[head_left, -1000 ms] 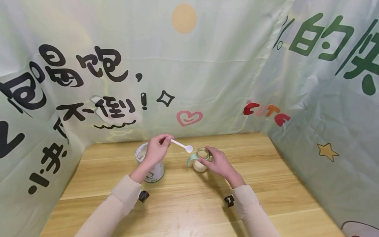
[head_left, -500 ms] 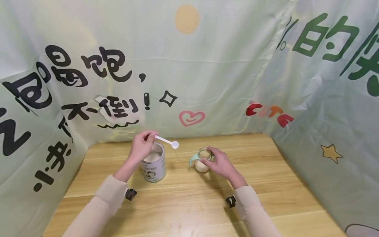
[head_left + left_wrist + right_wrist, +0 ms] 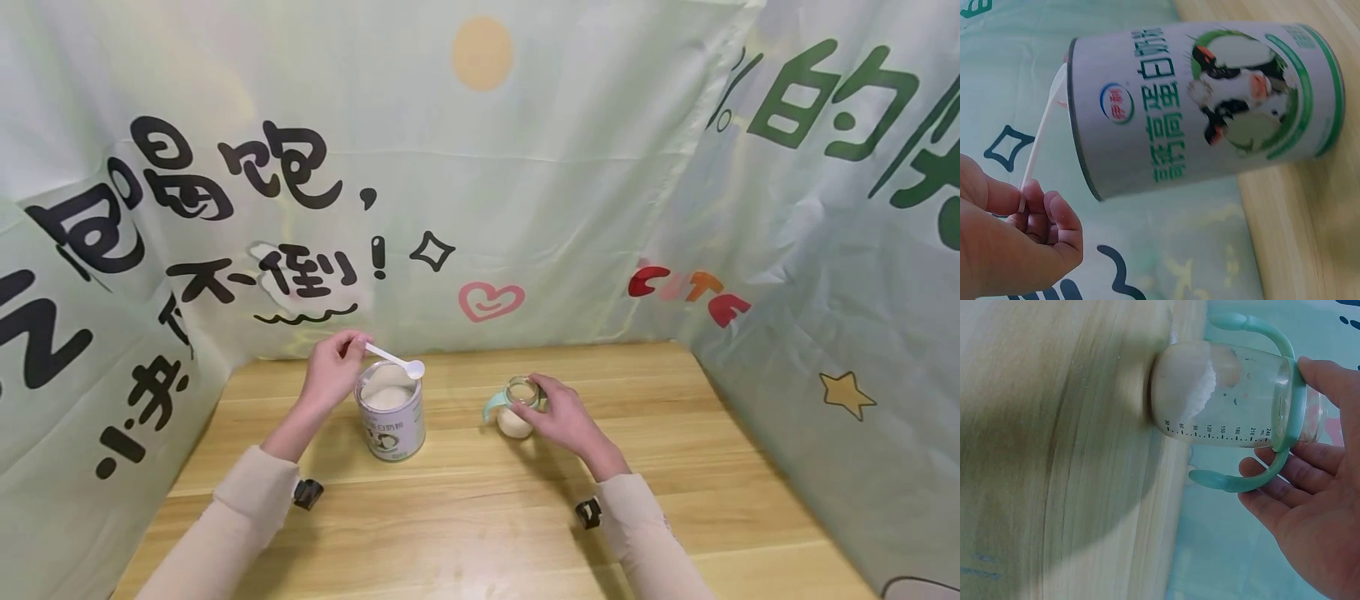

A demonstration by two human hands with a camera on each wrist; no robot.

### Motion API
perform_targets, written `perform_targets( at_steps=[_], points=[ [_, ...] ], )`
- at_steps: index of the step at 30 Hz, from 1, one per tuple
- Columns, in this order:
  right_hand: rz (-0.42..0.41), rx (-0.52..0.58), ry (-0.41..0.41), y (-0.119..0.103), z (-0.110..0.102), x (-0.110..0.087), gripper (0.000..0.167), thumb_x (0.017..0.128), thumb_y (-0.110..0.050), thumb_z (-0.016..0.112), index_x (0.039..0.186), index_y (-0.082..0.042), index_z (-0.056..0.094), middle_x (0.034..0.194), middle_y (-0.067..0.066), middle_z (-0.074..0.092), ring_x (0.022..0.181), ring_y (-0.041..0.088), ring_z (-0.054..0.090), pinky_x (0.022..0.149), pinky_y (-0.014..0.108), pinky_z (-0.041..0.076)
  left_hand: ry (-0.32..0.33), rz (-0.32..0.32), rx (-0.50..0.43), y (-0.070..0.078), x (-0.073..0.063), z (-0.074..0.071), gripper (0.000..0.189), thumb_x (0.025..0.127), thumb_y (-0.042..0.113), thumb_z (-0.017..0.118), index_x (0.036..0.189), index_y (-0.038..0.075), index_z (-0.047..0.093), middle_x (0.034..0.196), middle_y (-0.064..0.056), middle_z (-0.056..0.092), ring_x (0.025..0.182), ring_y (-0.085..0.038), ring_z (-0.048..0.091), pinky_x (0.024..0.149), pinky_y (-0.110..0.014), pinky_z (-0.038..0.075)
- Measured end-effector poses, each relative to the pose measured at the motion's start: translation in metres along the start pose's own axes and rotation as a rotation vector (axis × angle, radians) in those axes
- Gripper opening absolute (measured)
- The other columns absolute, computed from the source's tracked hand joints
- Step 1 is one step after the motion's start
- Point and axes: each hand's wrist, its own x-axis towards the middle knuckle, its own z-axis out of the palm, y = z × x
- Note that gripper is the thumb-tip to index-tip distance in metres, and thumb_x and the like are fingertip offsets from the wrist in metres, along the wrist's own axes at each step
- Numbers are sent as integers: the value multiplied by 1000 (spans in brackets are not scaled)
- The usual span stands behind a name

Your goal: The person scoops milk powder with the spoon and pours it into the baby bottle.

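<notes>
My left hand (image 3: 332, 369) pinches the end of a white measuring spoon (image 3: 390, 359) between thumb and fingers. The bowl of the spoon hangs over the open mouth of a milk powder can (image 3: 395, 432), which has pale powder inside. In the left wrist view the can's label (image 3: 1235, 94) shows a cow, and its rim partly hides the spoon's bowl. To the right stands a clear baby bottle (image 3: 1241, 394) with a mint green two-handled collar. My right hand (image 3: 566, 414) grips it around the collar and neck. Pale, crumbly-topped powder fills its lower part.
Both containers stand upright on a wooden table (image 3: 450, 517), with a gap between them. A printed fabric backdrop (image 3: 570, 225) rises behind the table and along both sides. Black cameras (image 3: 308, 493) are strapped at both wrists.
My left hand has moved left with the spoon, from close to the bottle's mouth to over the can. The right hand keeps holding the bottle in place.
</notes>
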Motion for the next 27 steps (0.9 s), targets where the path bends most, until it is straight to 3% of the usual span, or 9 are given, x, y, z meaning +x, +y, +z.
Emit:
perform_targets(
  at_steps=[12, 27],
  points=[
    [21, 8, -12, 0, 0, -1, 69, 99, -37, 74, 149, 4, 52, 148, 26, 59, 138, 43, 56, 114, 58, 48, 47, 25, 70, -10, 1, -12, 29, 111, 14, 49, 119, -3, 71, 99, -17, 66, 78, -15, 51, 63, -22, 44],
    [-8, -16, 9, 2, 1, 0, 63, 98, -37, 75, 144, 2, 56, 143, 24, 63, 132, 40, 61, 110, 56, 51, -17, 162, 270, -23, -1, 2, 23, 106, 10, 57, 109, -1, 76, 94, -16, 73, 80, -22, 60, 70, -30, 47]
  ],
)
